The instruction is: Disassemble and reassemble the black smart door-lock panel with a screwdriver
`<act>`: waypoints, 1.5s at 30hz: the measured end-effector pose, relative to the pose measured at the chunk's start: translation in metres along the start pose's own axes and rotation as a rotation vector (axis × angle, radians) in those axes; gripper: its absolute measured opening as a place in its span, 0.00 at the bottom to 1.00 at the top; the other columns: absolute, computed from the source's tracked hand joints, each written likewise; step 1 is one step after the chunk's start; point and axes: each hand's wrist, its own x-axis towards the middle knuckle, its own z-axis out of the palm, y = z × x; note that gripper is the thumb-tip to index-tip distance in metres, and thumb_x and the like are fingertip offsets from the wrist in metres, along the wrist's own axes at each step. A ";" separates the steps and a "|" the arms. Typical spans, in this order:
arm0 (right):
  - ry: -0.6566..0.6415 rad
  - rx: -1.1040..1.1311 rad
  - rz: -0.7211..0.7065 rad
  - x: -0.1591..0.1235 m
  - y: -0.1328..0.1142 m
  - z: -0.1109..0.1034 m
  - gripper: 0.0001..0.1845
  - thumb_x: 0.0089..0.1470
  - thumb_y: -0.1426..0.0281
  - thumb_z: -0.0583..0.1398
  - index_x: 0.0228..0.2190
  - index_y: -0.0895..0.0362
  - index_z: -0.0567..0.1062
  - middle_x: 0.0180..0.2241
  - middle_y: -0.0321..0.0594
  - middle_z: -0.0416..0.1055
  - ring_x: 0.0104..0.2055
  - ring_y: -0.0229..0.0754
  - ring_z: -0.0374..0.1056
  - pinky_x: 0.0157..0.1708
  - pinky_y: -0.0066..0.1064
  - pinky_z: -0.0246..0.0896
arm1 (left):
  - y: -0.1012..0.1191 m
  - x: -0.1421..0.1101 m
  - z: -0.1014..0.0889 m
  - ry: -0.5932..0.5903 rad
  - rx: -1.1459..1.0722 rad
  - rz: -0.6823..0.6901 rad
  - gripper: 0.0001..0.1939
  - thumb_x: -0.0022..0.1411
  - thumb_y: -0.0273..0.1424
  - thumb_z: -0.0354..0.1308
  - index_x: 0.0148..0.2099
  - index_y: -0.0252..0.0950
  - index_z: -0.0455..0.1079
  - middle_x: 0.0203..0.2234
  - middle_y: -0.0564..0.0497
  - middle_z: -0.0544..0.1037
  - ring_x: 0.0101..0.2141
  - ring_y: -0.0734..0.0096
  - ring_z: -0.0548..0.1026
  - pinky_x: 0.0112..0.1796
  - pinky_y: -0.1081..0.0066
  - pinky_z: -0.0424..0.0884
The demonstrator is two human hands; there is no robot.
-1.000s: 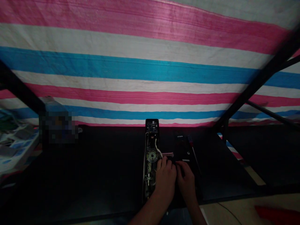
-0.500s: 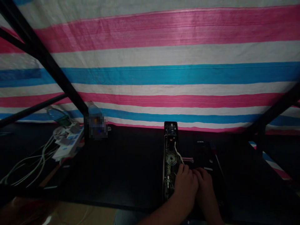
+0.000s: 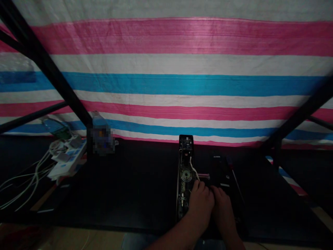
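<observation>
A long black housing [image 3: 186, 173], which looks like an opened electronic door lock, lies lengthwise with its circuit board and metal mechanism showing. From its upper part a white cable [image 3: 193, 166] runs down to my left hand [image 3: 201, 199], whose fingers are closed around its lower end. My right hand [image 3: 222, 205] is pressed against the left one, just right of the housing, with bent fingers. What its fingertips pinch is hidden. A pinkish handle-like rod [image 3: 203, 176] sticks out beyond the housing's right side, above my hands.
A black panel [image 3: 220, 170] and a long screwdriver [image 3: 235, 177] lie to the right on the black table [image 3: 135, 187]. At the left are a power strip [image 3: 69, 159] with white cables, a dark phone-like slab [image 3: 54, 198] and a bottle [image 3: 100, 121]. Black frame bars [image 3: 49, 73] cross before striped sheeting.
The whole view has shifted slightly, so things appear a little further left. Both hands stay together beside the housing, the left still on the cable.
</observation>
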 end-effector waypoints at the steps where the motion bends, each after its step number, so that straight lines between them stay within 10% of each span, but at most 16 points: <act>1: 0.007 0.004 0.007 0.001 0.000 -0.002 0.21 0.54 0.77 0.50 0.45 0.58 0.77 0.42 0.51 0.76 0.43 0.51 0.72 0.42 0.38 0.64 | 0.000 0.000 -0.001 0.005 -0.015 0.003 0.10 0.67 0.26 0.57 0.48 0.30 0.76 0.38 0.42 0.82 0.45 0.54 0.74 0.55 0.53 0.61; 15: -0.099 0.155 -0.042 -0.023 0.025 -0.020 0.19 0.56 0.71 0.50 0.37 0.56 0.80 0.38 0.50 0.76 0.38 0.47 0.76 0.39 0.36 0.71 | -0.004 -0.005 0.002 -0.029 -0.071 0.107 0.05 0.65 0.27 0.60 0.36 0.33 0.76 0.30 0.47 0.81 0.44 0.54 0.73 0.54 0.48 0.59; 35: 0.064 0.422 0.118 0.005 0.002 -0.015 0.17 0.51 0.61 0.59 0.40 0.54 0.79 0.45 0.47 0.77 0.46 0.52 0.75 0.48 0.41 0.71 | -0.003 -0.003 0.006 0.116 -0.001 -0.012 0.08 0.67 0.27 0.56 0.46 0.30 0.73 0.34 0.47 0.81 0.41 0.58 0.75 0.49 0.58 0.66; 45: -0.058 0.539 0.192 -0.002 0.007 -0.010 0.21 0.51 0.59 0.60 0.44 0.56 0.79 0.46 0.49 0.79 0.47 0.53 0.76 0.49 0.41 0.71 | -0.005 -0.005 0.003 0.127 -0.084 -0.033 0.09 0.69 0.29 0.53 0.50 0.32 0.70 0.35 0.47 0.81 0.40 0.60 0.76 0.49 0.57 0.65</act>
